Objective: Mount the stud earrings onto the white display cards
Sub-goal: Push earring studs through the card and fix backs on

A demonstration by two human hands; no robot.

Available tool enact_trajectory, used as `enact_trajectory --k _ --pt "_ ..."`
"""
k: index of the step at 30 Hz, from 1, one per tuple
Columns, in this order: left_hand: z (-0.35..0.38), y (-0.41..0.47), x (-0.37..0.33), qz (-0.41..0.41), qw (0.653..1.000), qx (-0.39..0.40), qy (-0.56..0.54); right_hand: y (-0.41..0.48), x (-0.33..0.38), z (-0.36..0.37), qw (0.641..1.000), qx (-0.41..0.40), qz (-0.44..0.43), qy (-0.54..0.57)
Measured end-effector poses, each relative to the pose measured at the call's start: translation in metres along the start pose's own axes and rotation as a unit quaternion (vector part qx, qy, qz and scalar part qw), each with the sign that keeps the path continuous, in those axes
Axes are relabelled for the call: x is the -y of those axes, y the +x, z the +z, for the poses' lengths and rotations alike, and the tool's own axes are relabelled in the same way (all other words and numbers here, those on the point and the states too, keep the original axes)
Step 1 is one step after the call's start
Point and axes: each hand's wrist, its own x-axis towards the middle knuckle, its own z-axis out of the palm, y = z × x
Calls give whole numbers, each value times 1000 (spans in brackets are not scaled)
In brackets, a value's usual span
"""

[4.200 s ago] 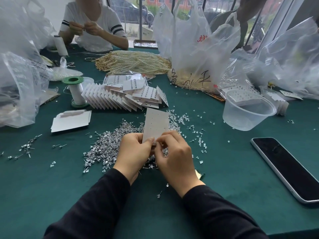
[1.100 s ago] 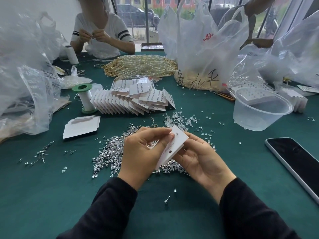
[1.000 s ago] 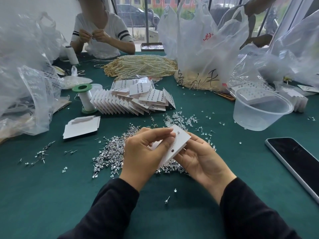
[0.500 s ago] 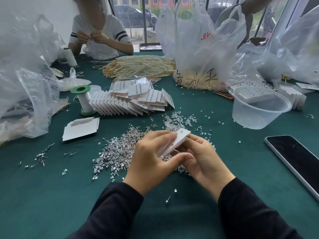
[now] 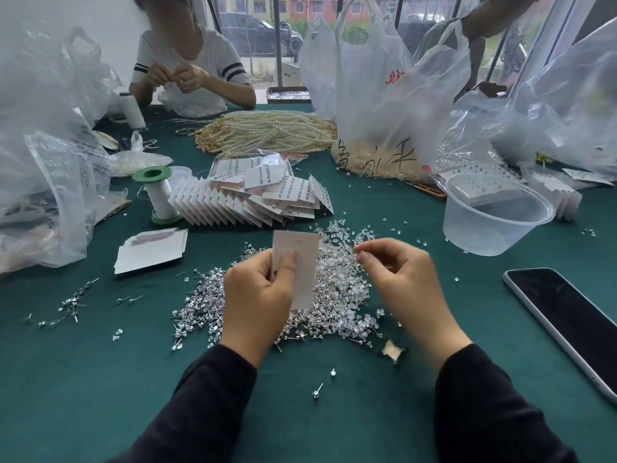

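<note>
My left hand [image 5: 258, 295] grips a white display card [image 5: 302, 262] upright above a heap of silver stud earrings [image 5: 207, 302] on the green table. To the right of the card, and apart from it, my right hand [image 5: 400, 279] has its thumb and forefinger pinched together; whatever sits between them is too small and blurred to make out. Clear earring backs [image 5: 340, 232] lie scattered behind the card. A fanned pile of filled cards [image 5: 253, 202] lies farther back. One loose stud [image 5: 317, 392] lies near my sleeves.
A clear plastic bowl [image 5: 467, 232] stands at the right, a phone [image 5: 567, 322] lies near the right edge. A green spool [image 5: 157, 195] and a white box [image 5: 150, 250] are at the left. Plastic bags [image 5: 384, 95] and pearl strands [image 5: 267, 132] crowd the back, where another person [image 5: 190, 71] works.
My right hand has come off the card and moved right. My left hand has turned the card from tilted to upright, facing me.
</note>
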Motion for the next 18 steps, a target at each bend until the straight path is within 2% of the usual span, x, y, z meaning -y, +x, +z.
enact_trajectory --k 2,5,11,18 --pt "-2 7 1 -70 996 8 -58 11 -5 -9 978 52 -17 -202" --pt "0 20 0 -123 989 19 -74 17 -14 -11 937 162 -22 -310" --pt "14 29 3 -201 974 67 -82 15 -20 -2 947 126 -59 -290" --pt "16 24 11 -215 969 69 -102 21 -22 -9 978 69 -32 -193"
